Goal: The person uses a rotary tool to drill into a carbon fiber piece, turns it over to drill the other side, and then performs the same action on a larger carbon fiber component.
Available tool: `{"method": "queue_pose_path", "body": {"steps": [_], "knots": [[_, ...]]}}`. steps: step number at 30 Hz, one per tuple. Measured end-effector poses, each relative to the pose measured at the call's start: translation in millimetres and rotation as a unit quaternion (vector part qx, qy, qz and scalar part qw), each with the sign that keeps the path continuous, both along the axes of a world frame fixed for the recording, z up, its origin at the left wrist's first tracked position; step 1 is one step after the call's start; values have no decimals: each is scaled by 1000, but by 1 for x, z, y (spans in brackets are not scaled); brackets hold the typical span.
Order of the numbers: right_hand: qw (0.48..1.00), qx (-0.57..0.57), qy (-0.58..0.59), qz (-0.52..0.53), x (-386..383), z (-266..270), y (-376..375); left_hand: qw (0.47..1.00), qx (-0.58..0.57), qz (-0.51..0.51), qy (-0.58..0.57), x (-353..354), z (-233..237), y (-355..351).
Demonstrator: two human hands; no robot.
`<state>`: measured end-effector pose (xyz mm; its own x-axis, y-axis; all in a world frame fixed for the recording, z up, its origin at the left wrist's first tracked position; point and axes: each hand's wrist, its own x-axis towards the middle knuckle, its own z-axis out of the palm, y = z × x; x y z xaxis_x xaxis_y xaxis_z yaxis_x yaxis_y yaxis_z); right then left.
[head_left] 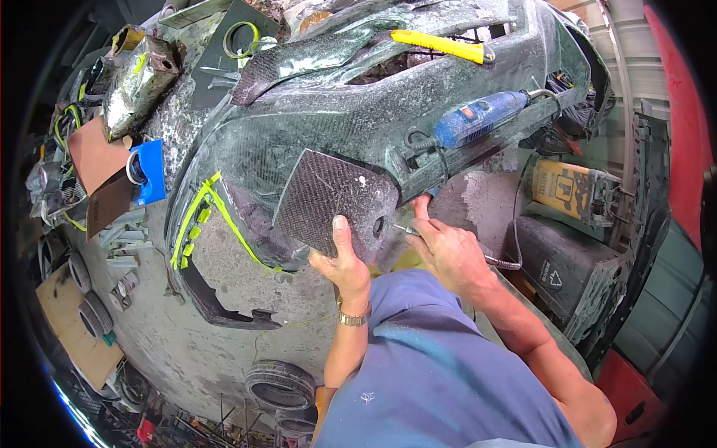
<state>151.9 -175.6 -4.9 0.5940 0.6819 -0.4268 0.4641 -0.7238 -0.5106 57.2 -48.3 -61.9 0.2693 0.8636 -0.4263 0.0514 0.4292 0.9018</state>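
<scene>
My left hand (342,261) grips the lower edge of a dark carbon-fibre panel (328,196), thumb pressed on its face, holding it against a large dusty carbon-fibre car body part (358,119). My right hand (447,250) holds a thin flexible-shaft rotary tool tip (403,229), its point at a small round hole near the panel's lower right corner. The tool's cable runs off to the right. A blue rotary tool motor (478,118) lies on the body part above my right hand.
A yellow-handled tool (441,45) rests on top of the body part. Yellow-green tape strips (202,213) mark its left edge. A blue tape dispenser (146,172) and cardboard sit at left, a yellow box (567,190) and dark bins at right, tyres below.
</scene>
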Motion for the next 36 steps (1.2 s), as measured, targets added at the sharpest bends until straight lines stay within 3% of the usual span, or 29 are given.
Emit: {"method": "queue_pose_path", "body": {"steps": [3, 6, 10, 11, 12, 13, 14, 16, 17, 18, 19, 20, 21, 22, 23, 30, 36], "knots": [[1000, 18, 14, -11, 2, 3, -5, 1000, -9, -3, -14, 5, 6, 7], [994, 72, 56, -55, 13, 11, -15, 995, -63, 57, -46, 9, 23, 19], [975, 126, 101, -153, 38, 40, -32, 993, 90, -36, -71, -23, 29, 41], [967, 181, 74, -161, 44, 38, -41, 952, 289, -100, -35, -24, 27, 52], [964, 181, 71, -181, 50, 49, -45, 866, 476, -153, 4, -23, 31, 60], [959, 186, 69, -201, 53, 54, -51, 805, 570, -168, -4, -5, 55, 73], [954, 190, 68, -221, 56, 56, -57, 710, 640, -293, -13, 4, 73, 91], [952, 224, 45, -205, 60, 65, -63, 492, 764, -413, 56, 20, 77, 104], [946, 235, 37, -219, 59, 70, -65, 519, 750, -404, 72, 24, 71, 123], [939, 248, 31, -235, 58, 74, -66, 511, 760, -395, 75, 29, 67, 126], [933, 244, 37, -263, 56, 76, -69, 838, 489, -226, -86, 36, 66, 128], [929, 256, 35, -265, 50, 76, -67, 968, 99, -14, -232, 40, 68, 131], [929, 261, 10, -261, 45, 78, -66, 957, 34, -11, -288, 38, 86, 134], [931, 264, -16, -252, 43, 82, -62, 955, 40, -6, -292, 36, 90, 132], [939, 208, 40, -272, 37, 92, -59, 962, 23, 8, -273, 35, 92, 128], [964, 247, 98, 26, -1, 96, -7, 957, -39, -36, -284, 10, 95, 103], [956, 261, 5, 135, -2, 85, 23, 959, -62, -52, -272, -4, 116, 74]]}}
